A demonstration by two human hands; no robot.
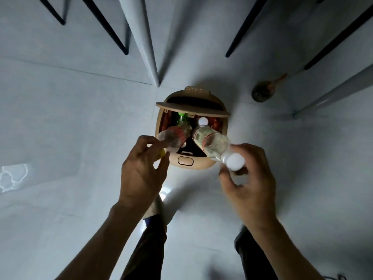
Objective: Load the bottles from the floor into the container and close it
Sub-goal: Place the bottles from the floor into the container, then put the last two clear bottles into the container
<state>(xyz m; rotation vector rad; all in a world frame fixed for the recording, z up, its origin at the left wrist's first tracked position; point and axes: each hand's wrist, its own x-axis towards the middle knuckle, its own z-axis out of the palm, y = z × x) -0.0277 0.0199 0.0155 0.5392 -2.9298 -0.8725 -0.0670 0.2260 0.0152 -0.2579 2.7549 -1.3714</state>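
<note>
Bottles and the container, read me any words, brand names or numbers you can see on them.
Nothing reads clearly.
Red and white label on the clear plastic bottle in the right hand: print too blurred.
Red label on the clear bottle in the left hand: blurred.
Round beige container: no text visible.

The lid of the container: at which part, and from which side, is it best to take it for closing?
Probably the ribbed tab on the far edge of the raised lid, reached from above and behind. The lid stands open, hinged behind the container, so the tab is its free, highest edge.
</note>
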